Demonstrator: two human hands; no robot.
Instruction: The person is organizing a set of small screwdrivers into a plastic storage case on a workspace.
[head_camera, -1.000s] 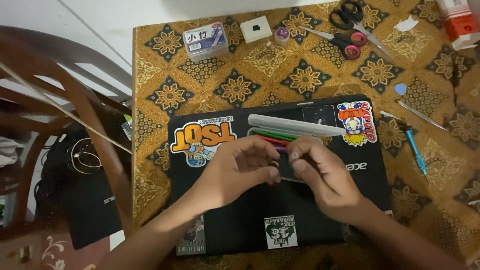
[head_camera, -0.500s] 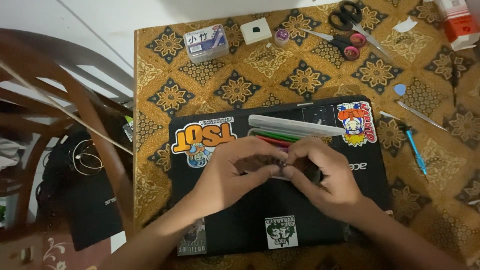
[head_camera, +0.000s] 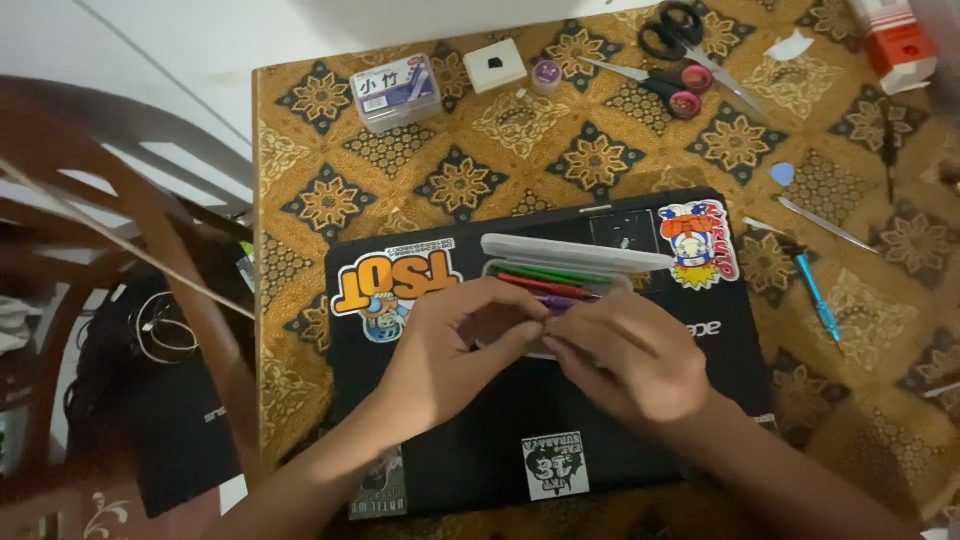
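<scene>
A black closed laptop (head_camera: 480, 440) with several stickers lies on a table covered by a gold patterned cloth (head_camera: 600, 150). On its lid sits a clear plastic case (head_camera: 575, 255), lid open, with green, red and purple pens (head_camera: 545, 282) inside. My left hand (head_camera: 455, 350) and my right hand (head_camera: 625, 355) meet over the near edge of the case, fingertips pinched together at a purple pen. Whatever lies under the fingers is hidden.
A clear plastic box (head_camera: 398, 92), a small white square (head_camera: 495, 65), a small round pot (head_camera: 546, 75), black scissors (head_camera: 690, 30) and pink scissors (head_camera: 665, 95) lie at the far side. A blue screwdriver (head_camera: 812, 290) and a blue pick (head_camera: 782, 175) lie right. A wooden chair (head_camera: 110, 200) stands left.
Both hands have shifted slightly toward the far side, onto the case, and the fingertips now pinch together at the pens. Nothing else on the table has moved.
</scene>
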